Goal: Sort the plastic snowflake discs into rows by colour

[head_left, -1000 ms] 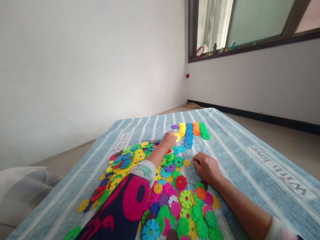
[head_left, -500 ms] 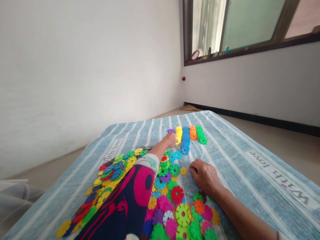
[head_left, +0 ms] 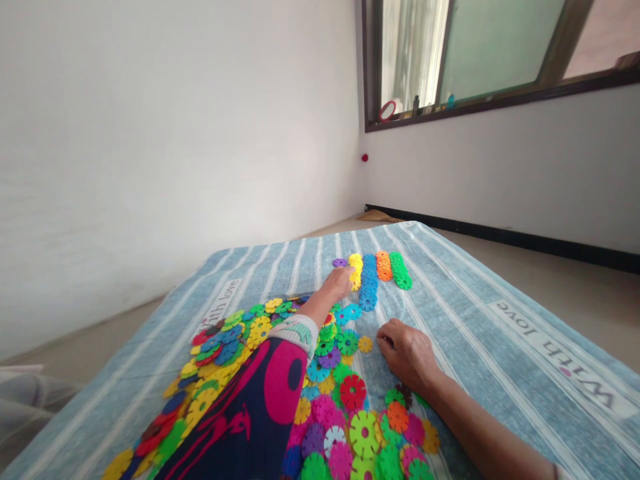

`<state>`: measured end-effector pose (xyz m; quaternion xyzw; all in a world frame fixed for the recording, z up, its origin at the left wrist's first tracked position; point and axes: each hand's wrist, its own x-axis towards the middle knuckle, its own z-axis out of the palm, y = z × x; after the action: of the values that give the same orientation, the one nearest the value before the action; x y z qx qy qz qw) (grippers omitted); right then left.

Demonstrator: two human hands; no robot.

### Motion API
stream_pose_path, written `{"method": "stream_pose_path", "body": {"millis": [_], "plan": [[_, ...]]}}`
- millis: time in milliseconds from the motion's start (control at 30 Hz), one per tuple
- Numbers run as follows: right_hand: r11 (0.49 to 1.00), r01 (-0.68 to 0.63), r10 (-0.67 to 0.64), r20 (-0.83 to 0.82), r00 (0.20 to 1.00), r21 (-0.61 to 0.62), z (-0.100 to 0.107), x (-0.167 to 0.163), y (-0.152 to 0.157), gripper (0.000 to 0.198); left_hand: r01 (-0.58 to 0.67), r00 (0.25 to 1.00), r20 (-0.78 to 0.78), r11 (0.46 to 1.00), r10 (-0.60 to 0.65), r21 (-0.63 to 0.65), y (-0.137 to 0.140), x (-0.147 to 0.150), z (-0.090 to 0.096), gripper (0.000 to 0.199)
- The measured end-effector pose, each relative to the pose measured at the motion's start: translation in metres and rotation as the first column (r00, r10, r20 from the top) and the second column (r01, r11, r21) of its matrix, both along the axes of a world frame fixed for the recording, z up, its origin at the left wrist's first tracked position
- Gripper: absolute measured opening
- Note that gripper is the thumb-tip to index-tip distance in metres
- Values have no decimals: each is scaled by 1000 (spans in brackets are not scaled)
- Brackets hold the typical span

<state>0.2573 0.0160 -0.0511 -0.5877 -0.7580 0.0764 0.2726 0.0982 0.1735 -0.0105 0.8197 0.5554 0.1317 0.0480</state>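
Observation:
My left hand (head_left: pixel 339 283) reaches forward with its fingers pressed together at the near left edge of a row of overlapping yellow notched plastic discs (head_left: pixel 355 267). The fingertips touch the lower disc there. Just beyond the knuckles lies a single purple disc (head_left: pixel 340 263). To the right run rows of blue discs (head_left: pixel 369 283), orange discs (head_left: pixel 383 267) and green discs (head_left: pixel 401 271). My right hand (head_left: pixel 409 355) rests on the cloth, its fingers curled in and the palm hidden. A loose yellow-orange disc (head_left: pixel 365 344) lies left of it.
A large mixed pile of discs (head_left: pixel 353 392) spreads under my left sleeve and toward me. All lie on a blue-and-white striped cloth (head_left: pixel 480 347) over a flat top. White walls (head_left: pixel 200 133) and a window (head_left: pixel 490 53) stand beyond.
The view has shifted very slightly. My left fingers stay at the yellow row, and my right hand keeps its place on the cloth.

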Motion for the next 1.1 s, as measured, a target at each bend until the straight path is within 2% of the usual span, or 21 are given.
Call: {"method": "stream_pose_path", "body": {"millis": [133,367,567,800,967,1100], "plan": [[1000,8,-8,1,1000,4,-1,0,0,21,-14,999,-32,1000,14,12,-3,-2,-4,29],[1000,17,-17,16,1000,-4,1,-1,-1,21,-112,992,-53,993,114,27,-18,5,-6,37],[1000,18,-17,15,1000,-10,2,-1,-1,22,-151,986,-62,988,153,38,-20,10,-5,28],[1000,18,-18,9,1000,-25,1,0,-1,22,-129,989,-67,990,132,53,-21,9,-4,24],[1000,6,-7,-28,1000,-23,0,2,0,21,-94,994,-50,992,98,83,-30,-3,1,25],[1000,3,-4,-44,999,-20,0,2,-2,21,-39,999,-22,994,42,106,-54,-31,7,18]]}}
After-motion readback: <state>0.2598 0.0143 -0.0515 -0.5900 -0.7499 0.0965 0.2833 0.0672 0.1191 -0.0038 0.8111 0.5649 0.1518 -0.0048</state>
